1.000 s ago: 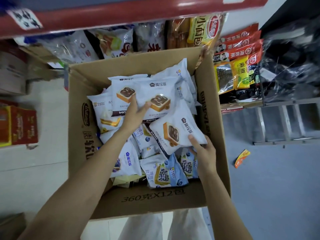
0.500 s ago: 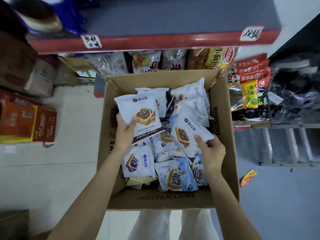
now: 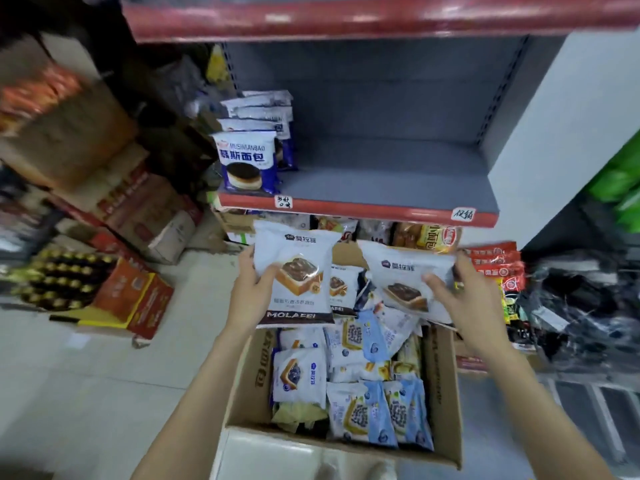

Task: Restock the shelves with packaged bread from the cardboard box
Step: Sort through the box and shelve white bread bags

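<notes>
- A white bread pack (image 3: pixel 298 276) marked MOLAFEI is standing upright in the left hand (image 3: pixel 250 285), above the box.
- A second white pack (image 3: pixel 408 281) is lying tilted in the right hand (image 3: pixel 460 295).
- The open cardboard box (image 3: pixel 445 393) is sitting below the grey shelf (image 3: pixel 381 174), holding mixed packs.
</notes>
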The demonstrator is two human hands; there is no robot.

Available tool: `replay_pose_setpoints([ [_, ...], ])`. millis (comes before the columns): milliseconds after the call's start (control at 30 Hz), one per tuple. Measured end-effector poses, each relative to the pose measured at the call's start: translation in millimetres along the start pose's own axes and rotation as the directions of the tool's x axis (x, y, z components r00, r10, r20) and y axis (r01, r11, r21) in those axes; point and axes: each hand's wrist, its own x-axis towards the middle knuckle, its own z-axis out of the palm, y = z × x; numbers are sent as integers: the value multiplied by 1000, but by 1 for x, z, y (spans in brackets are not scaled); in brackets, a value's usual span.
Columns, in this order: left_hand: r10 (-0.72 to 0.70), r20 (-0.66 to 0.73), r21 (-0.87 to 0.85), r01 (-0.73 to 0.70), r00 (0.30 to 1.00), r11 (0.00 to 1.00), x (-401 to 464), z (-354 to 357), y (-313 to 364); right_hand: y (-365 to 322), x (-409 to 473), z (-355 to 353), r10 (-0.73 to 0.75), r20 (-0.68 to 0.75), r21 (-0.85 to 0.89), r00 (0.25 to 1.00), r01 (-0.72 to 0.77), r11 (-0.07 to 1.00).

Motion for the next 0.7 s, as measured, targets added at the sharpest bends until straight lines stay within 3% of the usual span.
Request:
replay_pose_setpoints([
  [333, 266, -156, -91, -282, 951, 955, 12, -58, 129, -118, 71, -94, -211, -163, 275, 964, 250, 929],
  [567, 471, -366, -191, -560, 803, 806, 78, -90, 214, -191, 146, -124, -183, -289, 613, 940, 329, 719],
  [700, 548, -407, -278, -671, 731, 688, 136, -99, 273, -233, 202, -132, -174, -434, 633, 884, 436, 639],
])
